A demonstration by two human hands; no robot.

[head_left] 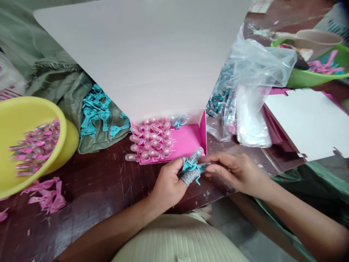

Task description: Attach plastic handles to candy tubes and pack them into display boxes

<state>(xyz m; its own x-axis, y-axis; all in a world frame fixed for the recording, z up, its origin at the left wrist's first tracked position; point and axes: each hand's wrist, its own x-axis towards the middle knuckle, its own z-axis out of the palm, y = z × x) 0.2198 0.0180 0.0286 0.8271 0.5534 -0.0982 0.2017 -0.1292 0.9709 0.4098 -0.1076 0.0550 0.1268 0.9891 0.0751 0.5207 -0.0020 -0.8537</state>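
The left hand, a grey knit finger sleeve on its thumb, clasps a clear capsule fitted with a teal plastic clip, while the right hand pinches the clip's right end. Both hands sit just off the near edge of a pink display card, its rows of filled capsules packed left, its right part bare. A dark wooden table runs left to a yellow basin.
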